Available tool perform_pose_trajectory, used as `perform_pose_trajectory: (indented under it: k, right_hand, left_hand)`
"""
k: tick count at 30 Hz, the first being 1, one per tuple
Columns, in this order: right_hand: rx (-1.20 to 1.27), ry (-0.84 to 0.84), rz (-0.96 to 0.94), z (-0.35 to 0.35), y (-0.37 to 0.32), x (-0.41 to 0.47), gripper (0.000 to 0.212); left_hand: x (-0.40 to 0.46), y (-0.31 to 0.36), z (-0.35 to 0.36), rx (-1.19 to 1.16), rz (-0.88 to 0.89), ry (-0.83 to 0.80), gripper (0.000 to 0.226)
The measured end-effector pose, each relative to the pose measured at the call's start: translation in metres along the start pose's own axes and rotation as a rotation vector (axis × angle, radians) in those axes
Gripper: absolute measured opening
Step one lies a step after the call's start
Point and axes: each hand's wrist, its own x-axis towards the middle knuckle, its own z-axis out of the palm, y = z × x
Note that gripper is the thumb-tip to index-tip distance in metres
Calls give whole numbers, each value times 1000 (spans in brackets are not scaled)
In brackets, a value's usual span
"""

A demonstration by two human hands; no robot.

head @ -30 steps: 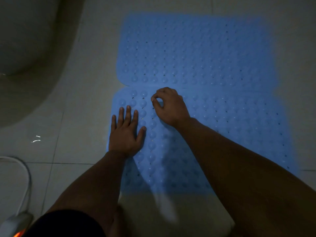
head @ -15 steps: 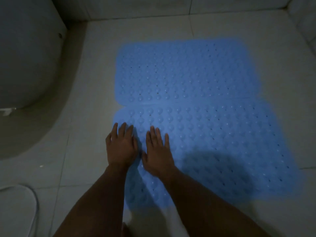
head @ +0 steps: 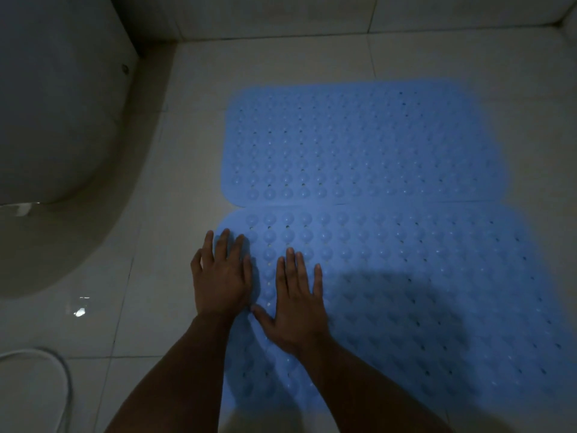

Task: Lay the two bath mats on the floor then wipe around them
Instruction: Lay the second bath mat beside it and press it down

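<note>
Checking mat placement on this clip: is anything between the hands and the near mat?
Nothing visible. The left hand and right hand lie flat, fingers straight, directly on the near mat, beside the far mat.

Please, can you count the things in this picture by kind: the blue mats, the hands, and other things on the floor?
Blue bath mats: 2, far mat and near mat
Hands: 2, left hand and right hand
Toilets: 1, toilet
White hoses: 1, hose
Total: 6
</note>
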Motion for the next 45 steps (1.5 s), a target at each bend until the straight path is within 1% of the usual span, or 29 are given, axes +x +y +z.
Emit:
perform_pose_trajectory:
  k: [3,5,7,8,10,12,14,16,18,21,23,26,29,32,36,38,40,41,42,43,45]
  right_hand:
    - [28,-76,-9,-7,1,-1,97]
    - [38,-187,-19,-22,1,6,94]
    - [97,-287,-3,-53,3,27,81]
    - [166,-302,23,-73,8,41,72]
    - [273,-255,64,-111,28,65,59]
    - [290,-166,84,-134,56,74,51]
    - [309,-65,115,-139,82,70,46]
    - [349,48,105,-135,101,62,40]
    - [371,150,104,-129,117,52,35]
    - [333,222,109,-116,138,44,31]
    - [304,276,91,-106,147,42,31]
    - [280,372,43,-92,157,46,28]
    - [263,400,-1,-84,161,54,27]
    - [276,409,-8,-81,160,59,24]
    - [296,419,-6,-83,160,49,26]
    - [308,375,25,-89,161,41,28]
    - [292,348,36,-97,158,32,27]
    - [273,350,26,-100,156,26,27]
    - [255,347,19,-100,154,20,26]
    - [231,328,18,-96,151,15,28]
    - [169,256,37,-83,144,-1,38]
  left_hand:
    - [1,1,-4,-29,-18,34,53]
    - [1,2,-7,-35,-27,47,52]
    - [-2,6,-12,-42,-33,57,52]
    - [-4,9,-12,-46,-34,59,51]
    - [-10,22,-13,-61,-9,78,50]
    - [-17,46,-9,-90,36,75,49]
    - [-23,73,-3,-160,76,42,52]
    - [-31,99,6,-241,124,16,53]
    - [-39,121,14,-273,198,-7,52]
    - [-43,148,32,-243,306,-92,58]
    - [-45,156,39,-163,315,-143,67]
    - [-49,160,43,-89,321,-173,79]
    - [-51,161,43,-86,313,-162,84]
    - [-45,161,42,-62,321,-180,88]
    - [-48,160,39,-47,334,-251,96]
    - [-43,162,35,-68,336,-351,98]
    - [-30,163,21,-123,316,-515,100]
    - [-24,162,10,-151,297,-583,97]
    - [-18,160,0,-165,291,-602,92]
    - [-15,157,-7,-175,294,-560,87]
    - [-18,151,-19,-169,299,-344,76]
